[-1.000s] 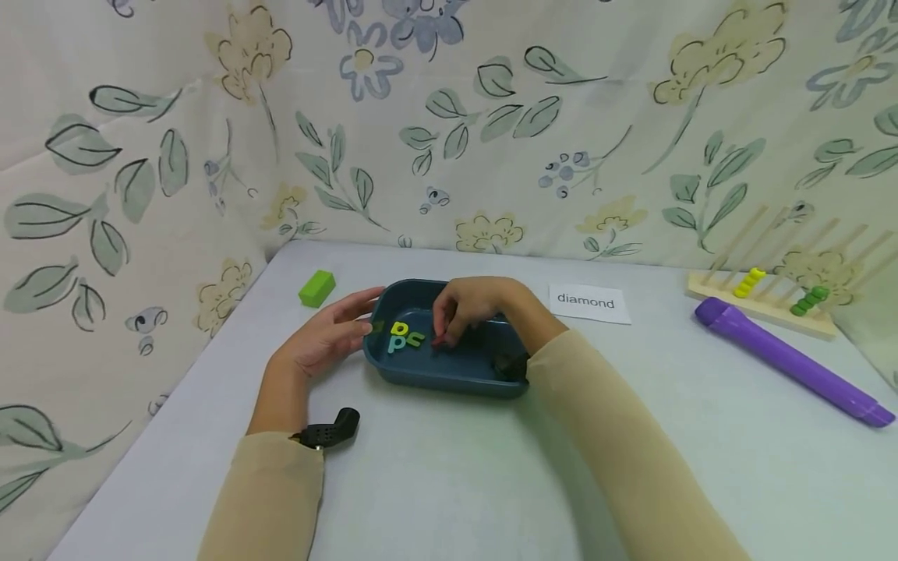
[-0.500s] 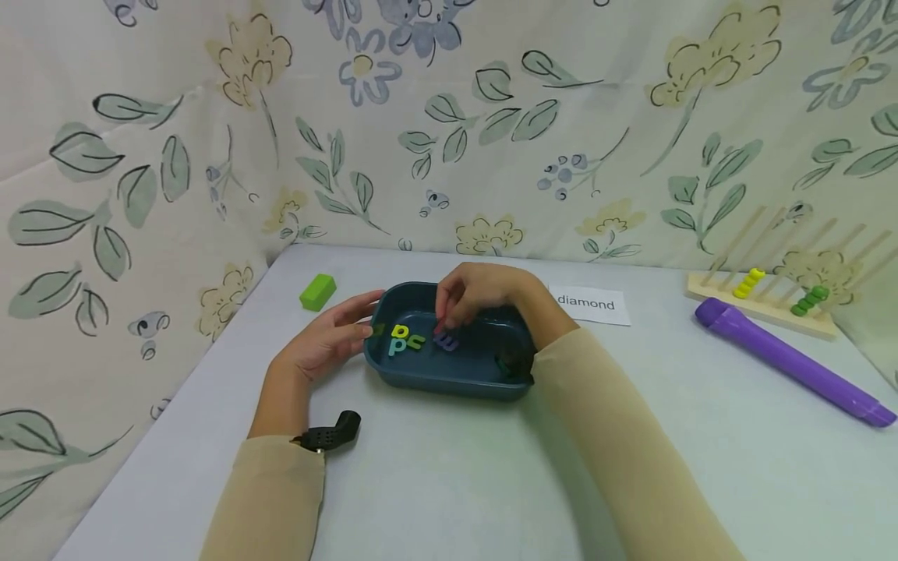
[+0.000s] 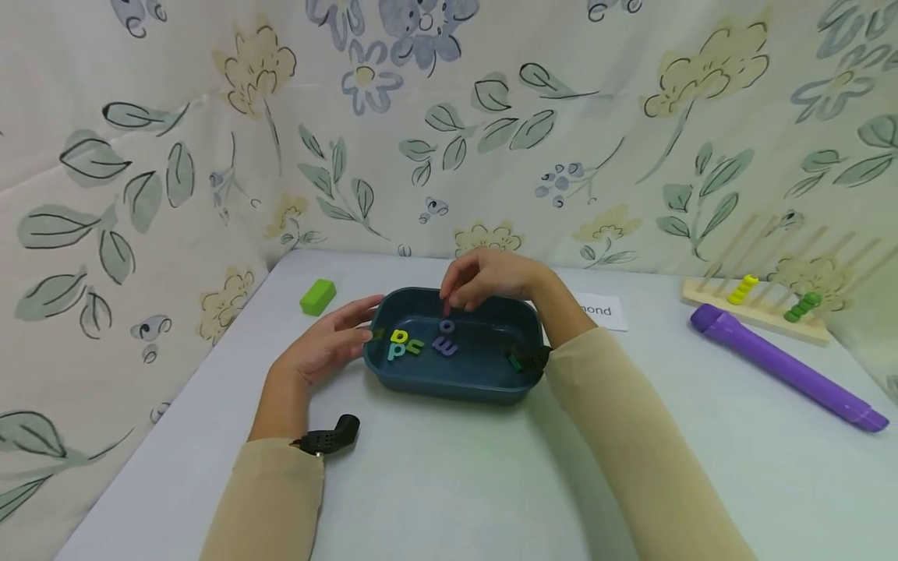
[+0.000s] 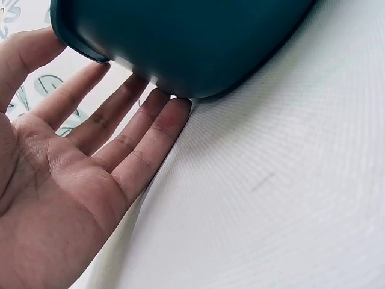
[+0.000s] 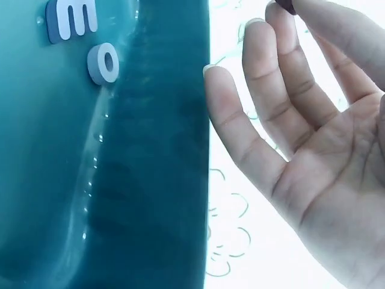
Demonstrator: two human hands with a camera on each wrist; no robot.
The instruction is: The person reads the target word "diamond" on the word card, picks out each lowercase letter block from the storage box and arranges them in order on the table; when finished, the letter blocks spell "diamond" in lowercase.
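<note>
A dark blue plastic tray holds several small foam-like letters. In it lie a yellow D, a light blue P, a green n, a purple m and a purple o. At the tray's left end, my left hand touches the outer wall with nearly straight fingers, its thumb at the rim. My right hand, over the far rim, pinches a small dark red piece between thumb and fingertips; its shape is mostly hidden.
Behind the tray lies a card reading partly "mond". A green block sits back left. To the right are a purple baton-like object and a wooden peg rack with yellow and green beads. Patterned fabric hangs behind.
My right hand has risen and moved back toward the far rim with the red piece, uncovering the purple m and then the o. The left hand stays at the tray.
</note>
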